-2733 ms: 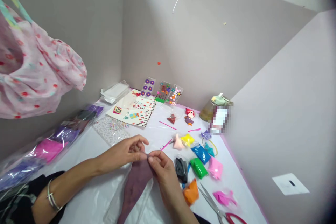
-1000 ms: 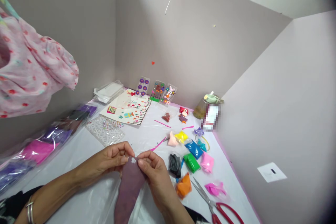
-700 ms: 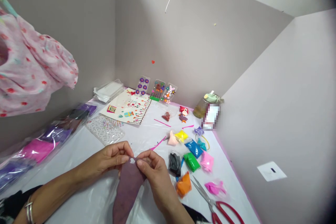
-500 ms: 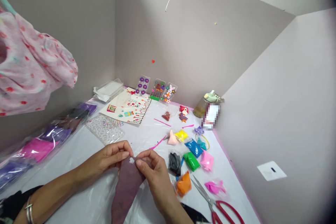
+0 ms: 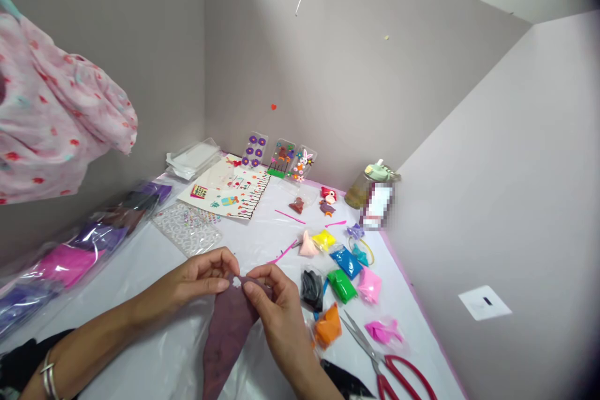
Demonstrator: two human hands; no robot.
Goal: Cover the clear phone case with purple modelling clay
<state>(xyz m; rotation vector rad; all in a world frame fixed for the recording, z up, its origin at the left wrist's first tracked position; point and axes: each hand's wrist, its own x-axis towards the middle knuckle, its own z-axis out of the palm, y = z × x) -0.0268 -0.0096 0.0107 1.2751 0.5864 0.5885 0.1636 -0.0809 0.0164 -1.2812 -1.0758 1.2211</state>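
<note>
A dull plum piece of cloth (image 5: 225,340) hangs between my hands over the table, narrowing toward its lower end. Its top edge is pinched by my left hand (image 5: 210,274) at the left and my right hand (image 5: 277,300) at the right, with the two sets of fingertips close together. On the cloth, between the fingers, sits a small white patch (image 5: 237,282); I cannot make out what it is. Nearest my right hand lie a black clay packet (image 5: 312,289) and an orange clay packet (image 5: 327,326).
Red-handled scissors (image 5: 375,356) lie open at the right. Behind the packets are pink modelling tools (image 5: 287,251). A decorated sheet of paper (image 5: 220,190), clear cases with clay figures (image 5: 281,159) and a bottle (image 5: 359,190) stand further back. Bagged clay (image 5: 70,264) lines the left side.
My left thumb has slid slightly left and down along the cloth's top edge. The cloth hangs a little differently, and both hands still pinch it. The camera view has shifted slightly.
</note>
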